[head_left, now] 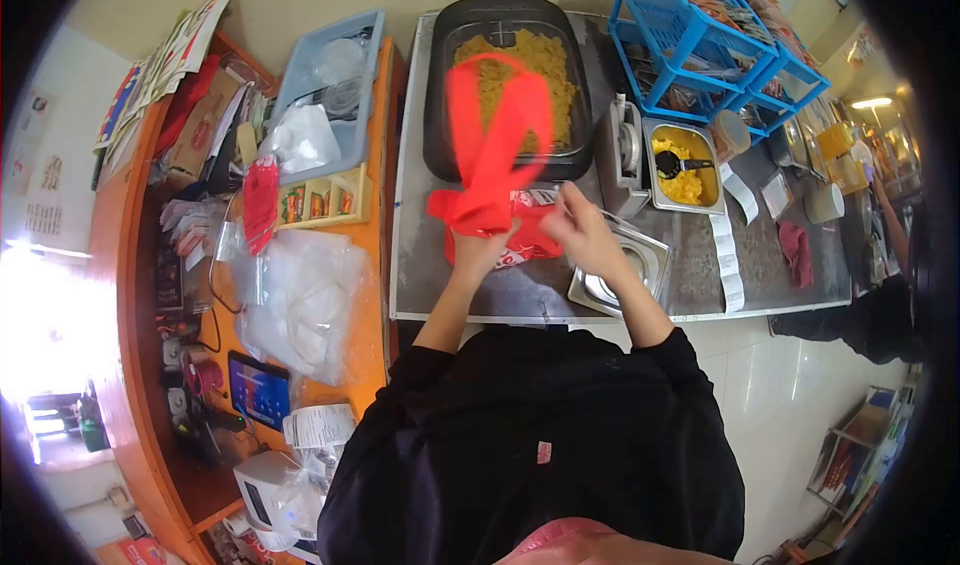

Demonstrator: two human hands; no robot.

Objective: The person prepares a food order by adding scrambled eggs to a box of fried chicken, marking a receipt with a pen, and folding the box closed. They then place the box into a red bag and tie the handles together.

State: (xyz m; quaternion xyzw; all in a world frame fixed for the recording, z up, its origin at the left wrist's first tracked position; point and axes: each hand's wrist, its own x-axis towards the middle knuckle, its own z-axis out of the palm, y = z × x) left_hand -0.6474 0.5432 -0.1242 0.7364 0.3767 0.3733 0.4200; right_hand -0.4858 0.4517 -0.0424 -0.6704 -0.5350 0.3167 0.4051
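A red bag [482,210] with its long handles raised and blurred is gripped by my left hand [482,252] at the metal table's front part. My right hand [585,235] is just right of the bag, its fingers drawn in and smeared by motion; whether it holds anything is unclear. Under and beside the bag lies more red packaging with white print [535,227]. The raised handles overlap a black tray of yellow-orange food [560,55]. A steel lid [645,255] lies by my right wrist.
Right of the black tray are a steel pan of yellow food [700,190], blue racks [680,65] and paper strips [728,265]. At left, an orange counter [375,255] bears plastic bags [305,295], a blue bin [365,85] and a tablet [260,390]. Another person's arm [890,215] shows far right.
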